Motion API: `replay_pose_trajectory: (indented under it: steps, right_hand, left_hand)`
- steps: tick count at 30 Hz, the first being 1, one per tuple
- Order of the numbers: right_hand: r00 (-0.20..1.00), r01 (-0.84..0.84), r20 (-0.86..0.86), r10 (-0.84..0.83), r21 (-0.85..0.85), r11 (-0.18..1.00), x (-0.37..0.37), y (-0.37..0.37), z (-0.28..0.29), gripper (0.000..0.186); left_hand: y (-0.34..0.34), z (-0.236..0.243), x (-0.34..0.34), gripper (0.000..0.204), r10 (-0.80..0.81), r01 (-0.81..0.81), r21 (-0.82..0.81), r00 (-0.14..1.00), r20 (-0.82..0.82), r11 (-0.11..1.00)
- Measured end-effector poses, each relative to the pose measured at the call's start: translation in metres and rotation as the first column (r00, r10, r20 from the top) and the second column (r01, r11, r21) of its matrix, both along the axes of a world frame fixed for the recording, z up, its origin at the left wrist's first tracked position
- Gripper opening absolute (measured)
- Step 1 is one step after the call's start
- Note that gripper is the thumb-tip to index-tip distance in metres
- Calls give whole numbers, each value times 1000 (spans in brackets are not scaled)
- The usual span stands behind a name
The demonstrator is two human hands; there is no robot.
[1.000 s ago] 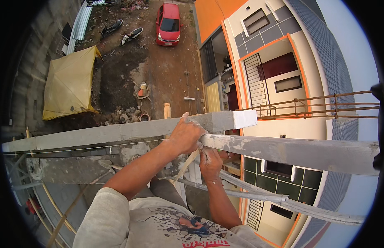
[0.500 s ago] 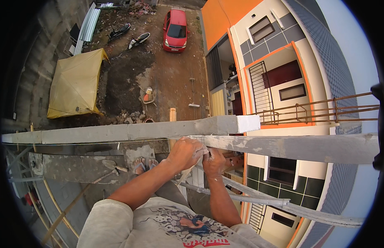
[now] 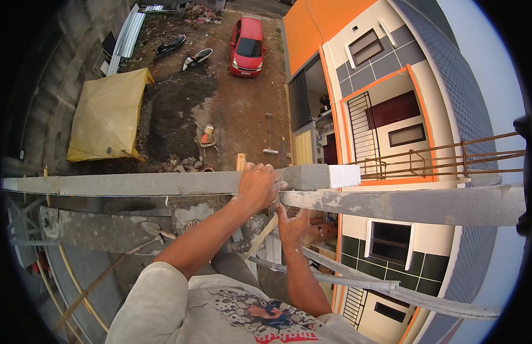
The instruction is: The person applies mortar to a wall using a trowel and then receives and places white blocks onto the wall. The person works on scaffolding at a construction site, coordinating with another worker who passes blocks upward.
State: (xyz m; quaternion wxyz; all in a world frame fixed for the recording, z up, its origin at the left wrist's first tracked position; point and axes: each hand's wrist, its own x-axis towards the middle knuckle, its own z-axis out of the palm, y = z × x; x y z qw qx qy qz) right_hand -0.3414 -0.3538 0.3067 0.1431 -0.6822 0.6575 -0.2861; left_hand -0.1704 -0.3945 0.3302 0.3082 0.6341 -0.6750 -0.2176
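Observation:
My left hand (image 3: 259, 186) is curled over the top of a grey block wall (image 3: 134, 183), knuckles up and thumb beside the end of a cement-smeared plank (image 3: 403, 204). What its fingers close on, if anything, is hidden. Just below the plank's left end, my right hand (image 3: 293, 228) points upward with thumb and fingers apart, and I see nothing in it. A thin string (image 3: 105, 195) runs along the wall's near edge to my left hand. Lower left, a trowel (image 3: 157, 230) lies on a mortar-stained board (image 3: 99, 229).
I am high above a dirt yard with a red car (image 3: 247, 49), two motorbikes, a yellow tarp shelter (image 3: 108, 117) and a wheelbarrow (image 3: 207, 136). Rusty rebar (image 3: 420, 160) juts along the right. Metal rails (image 3: 392, 285) and bamboo poles (image 3: 82, 286) cross below me.
My left hand has moved up and slightly left onto the wall top, away from my right hand. My right hand's fingers have spread beneath the plank's end.

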Motion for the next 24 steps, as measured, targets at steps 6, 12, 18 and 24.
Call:
replay_pose_trajectory:
  steps: [6, 12, 18, 24]
  right_hand:
    - [998, 60, -28, -60, 16, 998, 1, -7, -8, 64]
    - [994, 53, -91, -54, -23, 998, 7, -8, -2, 61]
    - [979, 92, -181, -93, -16, 996, 6, -7, 0, 61]
    - [992, 63, -107, -64, -7, 998, 4, -7, -2, 46]
  left_hand:
    - [-19, -2, -16, 29, -40, 39, 29, 999, 36, 999]
    - [-19, -4, -25, 26, -16, 22, 112, 999, -52, 994]
    - [-2, -4, -35, 29, 123, -102, 114, 971, -205, 988]
    - [16, -3, -37, 40, 24, -10, 103, 991, -133, 995]
